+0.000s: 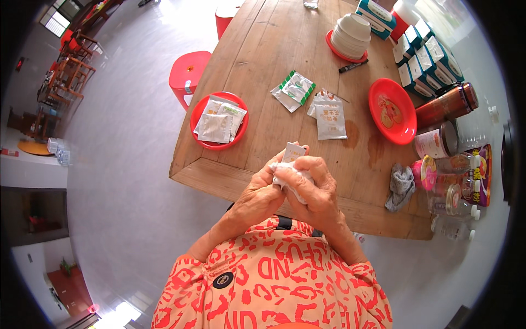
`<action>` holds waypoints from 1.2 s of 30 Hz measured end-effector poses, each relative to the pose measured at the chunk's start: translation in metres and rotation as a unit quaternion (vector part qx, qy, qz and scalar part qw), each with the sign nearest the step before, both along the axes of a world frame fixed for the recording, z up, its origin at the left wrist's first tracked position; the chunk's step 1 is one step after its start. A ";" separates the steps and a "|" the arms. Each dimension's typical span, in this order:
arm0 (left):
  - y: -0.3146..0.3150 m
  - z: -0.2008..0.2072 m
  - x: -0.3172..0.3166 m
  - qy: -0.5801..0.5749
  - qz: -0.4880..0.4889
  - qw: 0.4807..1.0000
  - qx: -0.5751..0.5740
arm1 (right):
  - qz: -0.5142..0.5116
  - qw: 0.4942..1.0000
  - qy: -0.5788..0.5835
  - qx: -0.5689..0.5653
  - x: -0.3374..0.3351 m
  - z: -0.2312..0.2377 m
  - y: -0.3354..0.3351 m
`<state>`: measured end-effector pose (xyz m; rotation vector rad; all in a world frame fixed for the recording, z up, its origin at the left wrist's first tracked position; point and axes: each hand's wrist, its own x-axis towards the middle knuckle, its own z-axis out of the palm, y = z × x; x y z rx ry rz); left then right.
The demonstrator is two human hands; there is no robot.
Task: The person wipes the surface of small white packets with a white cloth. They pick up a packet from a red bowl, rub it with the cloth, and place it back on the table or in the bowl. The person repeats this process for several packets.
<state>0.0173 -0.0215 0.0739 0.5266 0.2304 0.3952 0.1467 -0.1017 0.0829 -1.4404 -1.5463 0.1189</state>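
Note:
Close to the table's near edge, my two hands meet in front of my body. My left hand (pixel 258 191) is closed around a small white sachet (pixel 294 150) whose top end sticks up between the hands. A crumpled white tissue (pixel 296 185) is pinched in my right hand (pixel 322 193) and pressed against the sachet. The fingers hide the sachet's lower part. Beyond them lie white-silver sachets (pixel 331 122) and a green-edged sachet (pixel 298 86) overlapping a plain one. To the left, a red plate (pixel 245 127) carries several more sachets.
On the wooden table (pixel 257 60) stand an empty red oval plate (pixel 406 127), stacked white bowls (pixel 350 34), a black marker (pixel 353 66), tissue boxes (pixel 416 77), a copper-coloured flask (pixel 446 107), a can (pixel 433 143), a grey cloth (pixel 401 187) and clear bottles (pixel 452 205). Red stools (pixel 189 70) flank its left side.

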 end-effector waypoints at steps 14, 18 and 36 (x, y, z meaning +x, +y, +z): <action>0.006 -0.005 0.009 -0.014 0.027 0.999 -0.012 | -0.014 1.000 -0.014 -0.016 0.010 -0.003 0.012; 0.007 -0.001 0.009 -0.010 0.028 0.999 -0.024 | 0.076 0.993 0.054 -0.067 0.012 -0.001 -0.001; 0.005 -0.010 0.004 -0.053 0.071 0.994 -0.059 | 0.021 0.997 0.027 -0.072 0.004 0.000 -0.003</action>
